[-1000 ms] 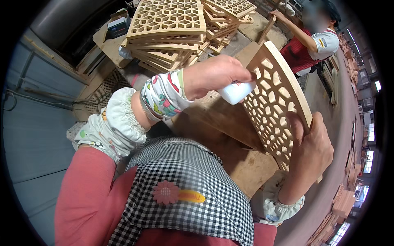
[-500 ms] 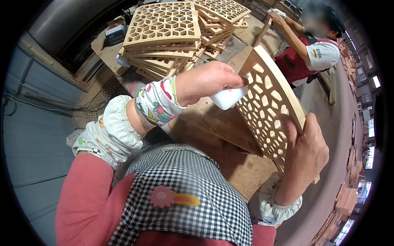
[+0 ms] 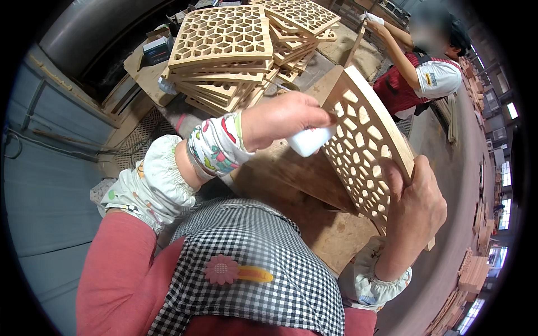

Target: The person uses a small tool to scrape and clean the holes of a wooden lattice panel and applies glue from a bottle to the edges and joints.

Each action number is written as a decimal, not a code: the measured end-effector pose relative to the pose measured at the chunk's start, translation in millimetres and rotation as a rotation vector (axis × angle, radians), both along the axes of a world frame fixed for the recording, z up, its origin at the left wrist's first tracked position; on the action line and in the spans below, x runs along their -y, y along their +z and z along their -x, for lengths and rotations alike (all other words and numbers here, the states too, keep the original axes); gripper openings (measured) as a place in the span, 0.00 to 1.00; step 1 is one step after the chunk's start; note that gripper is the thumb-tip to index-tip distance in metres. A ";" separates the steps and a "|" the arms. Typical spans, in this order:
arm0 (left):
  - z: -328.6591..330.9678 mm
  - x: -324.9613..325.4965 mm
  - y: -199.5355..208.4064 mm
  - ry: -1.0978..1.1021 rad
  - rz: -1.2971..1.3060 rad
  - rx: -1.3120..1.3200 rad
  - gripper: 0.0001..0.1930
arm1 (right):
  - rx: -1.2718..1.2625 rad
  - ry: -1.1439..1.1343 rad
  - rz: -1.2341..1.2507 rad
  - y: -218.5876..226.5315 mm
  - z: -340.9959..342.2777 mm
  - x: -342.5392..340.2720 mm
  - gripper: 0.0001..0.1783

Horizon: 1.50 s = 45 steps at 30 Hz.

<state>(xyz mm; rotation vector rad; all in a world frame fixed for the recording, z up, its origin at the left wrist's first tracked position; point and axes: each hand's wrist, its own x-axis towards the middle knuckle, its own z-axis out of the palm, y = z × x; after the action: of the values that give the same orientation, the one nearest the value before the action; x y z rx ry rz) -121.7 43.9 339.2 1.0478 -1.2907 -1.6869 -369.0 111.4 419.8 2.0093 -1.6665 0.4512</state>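
R hand (image 3: 417,201), 3 o'c, fingers gripping edge of lattice wood panel (image 3: 381,115), 2 o'c; L hand (image 3: 291,116), 1 o'c, fingers wrapped round white bottle (image 3: 311,141), contents hidden. Panel seems in progress, amt left unclear. Beyond, 11 o'c: panel stack (image 3: 221,75), can't tell if done; box (image 3: 156,51), 10 o'c, contents unclear

- The left arm (image 3: 120,263) was bent, reaching forward and to the right.
- The left hand (image 3: 288,119), back upward, was curled in a grip.
- The right forearm (image 3: 394,259) angled upward, the right hand (image 3: 419,199) gripping, thumb (image 3: 394,182) leftward.
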 end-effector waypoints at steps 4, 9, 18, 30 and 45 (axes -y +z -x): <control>-1.0 -4.2 -9.3 0.029 0.116 0.016 0.13 | 0.006 0.018 0.025 0.5 0.6 1.6 0.24; -14.5 -30.9 -13.1 0.082 0.201 -0.038 0.11 | 0.045 0.023 0.050 -0.1 2.1 2.1 0.25; -35.9 -47.3 -16.0 0.219 0.249 -0.120 0.12 | 0.128 0.103 -0.021 -5.7 -1.3 -3.2 0.17; -29.1 -61.2 -23.3 0.163 0.376 -0.216 0.16 | 0.110 0.265 -0.521 -126.1 -15.6 -56.3 0.49; -7.5 -70.8 -84.8 0.036 0.309 -0.087 0.14 | 1.293 0.368 -0.792 -164.7 -39.1 -32.4 0.55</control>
<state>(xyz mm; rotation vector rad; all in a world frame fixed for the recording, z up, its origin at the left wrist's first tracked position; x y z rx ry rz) -114.2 114.7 254.4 0.8020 -1.4119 -1.4332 -329.9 143.8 255.1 2.8778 -2.3990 1.7276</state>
